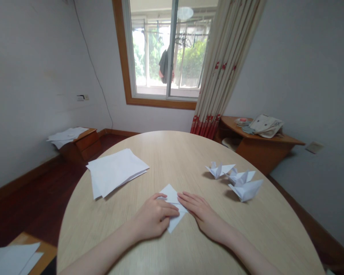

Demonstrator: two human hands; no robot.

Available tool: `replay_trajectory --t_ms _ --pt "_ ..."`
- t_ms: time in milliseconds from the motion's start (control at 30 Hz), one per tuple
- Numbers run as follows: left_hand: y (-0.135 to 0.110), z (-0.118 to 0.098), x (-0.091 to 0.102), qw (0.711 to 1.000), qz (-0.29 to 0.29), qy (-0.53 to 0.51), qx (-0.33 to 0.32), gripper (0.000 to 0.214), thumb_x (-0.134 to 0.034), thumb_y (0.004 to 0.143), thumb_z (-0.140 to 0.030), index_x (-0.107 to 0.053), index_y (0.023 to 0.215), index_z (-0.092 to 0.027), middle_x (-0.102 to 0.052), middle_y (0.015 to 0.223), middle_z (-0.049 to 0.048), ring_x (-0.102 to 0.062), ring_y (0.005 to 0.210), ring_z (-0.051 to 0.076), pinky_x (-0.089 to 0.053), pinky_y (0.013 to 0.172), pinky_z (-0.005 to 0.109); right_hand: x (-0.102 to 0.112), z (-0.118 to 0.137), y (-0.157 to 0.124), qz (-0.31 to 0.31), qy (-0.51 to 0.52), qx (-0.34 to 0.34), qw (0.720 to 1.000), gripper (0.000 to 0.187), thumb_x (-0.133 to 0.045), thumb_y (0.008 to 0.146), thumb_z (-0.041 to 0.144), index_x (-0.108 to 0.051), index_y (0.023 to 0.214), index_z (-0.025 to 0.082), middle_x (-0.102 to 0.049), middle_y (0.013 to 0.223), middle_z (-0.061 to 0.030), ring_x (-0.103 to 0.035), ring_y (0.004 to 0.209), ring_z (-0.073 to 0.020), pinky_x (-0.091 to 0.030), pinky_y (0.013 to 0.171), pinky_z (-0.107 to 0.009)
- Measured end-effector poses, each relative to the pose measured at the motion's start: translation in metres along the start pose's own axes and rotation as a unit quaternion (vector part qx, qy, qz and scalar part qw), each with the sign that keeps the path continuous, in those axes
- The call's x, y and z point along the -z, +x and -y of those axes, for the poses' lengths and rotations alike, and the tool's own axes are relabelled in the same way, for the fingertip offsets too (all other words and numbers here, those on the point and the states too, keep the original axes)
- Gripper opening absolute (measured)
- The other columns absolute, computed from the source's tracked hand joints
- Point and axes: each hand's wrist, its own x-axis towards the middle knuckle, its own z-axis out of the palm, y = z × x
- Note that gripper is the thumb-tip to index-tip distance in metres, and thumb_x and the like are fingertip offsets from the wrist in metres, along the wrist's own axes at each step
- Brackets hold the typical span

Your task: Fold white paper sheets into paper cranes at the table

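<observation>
The folded paper [171,194] looks matt, the wood-grained tabletop [172,156] smooth.

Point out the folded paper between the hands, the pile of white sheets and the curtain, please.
Folded paper [171,193], head view: upper part, below its top corner.
Pile of white sheets [118,171], head view: middle of the top sheet.
Curtain [219,76], head view: mid-height cloth.

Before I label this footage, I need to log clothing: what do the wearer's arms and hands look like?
The left forearm and right forearm are bare, with no sleeve showing. The left hand and right hand wear no gloves, and I see no ring, watch or bracelet.
</observation>
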Motion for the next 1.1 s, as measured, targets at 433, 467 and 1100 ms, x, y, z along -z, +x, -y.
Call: replay_trajectory --t_ms 433,467,1100 --pt "0.002 -0.002 -0.001 0.995 -0.01 0.102 -0.001 0.027 -0.044 0.093 -0.021 -0.067 0.107 -0.025 -0.072 0.106 0.0015 -0.067 0.096 0.017 -0.013 0.118 0.044 0.008 0.017 0.001 -0.02 -0.09 -0.03 0.995 0.037 -0.045 0.096 0.022 -0.056 0.131 0.026 -0.054 0.137 -0.0047 -0.046 0.129 -0.026 -0.036 0.106 -0.053" --pt "0.001 -0.003 -0.001 0.994 -0.003 0.109 -0.005 0.026 -0.045 0.093 -0.023 -0.066 0.108 -0.023 -0.071 0.108 0.0026 -0.066 0.097 0.018 -0.011 0.118 0.045 0.007 0.018 0.0 -0.023 -0.096 -0.026 0.995 0.037 -0.045 0.095 0.022 -0.056 0.131 0.025 -0.055 0.137 -0.0054 -0.046 0.129 -0.026 -0.036 0.107 -0.053" --pt "-0.001 0.002 -0.006 0.961 -0.074 0.261 0.058 0.031 -0.05 0.093 -0.046 -0.067 0.11 -0.026 -0.063 0.109 0.0052 -0.053 0.109 0.024 -0.022 0.111 0.053 0.01 0.028 -0.003 0.028 -0.051 -0.058 0.997 0.042 -0.044 0.097 0.031 -0.05 0.136 0.017 -0.045 0.145 -0.009 -0.036 0.136 -0.0254 -0.032 0.112 -0.049"
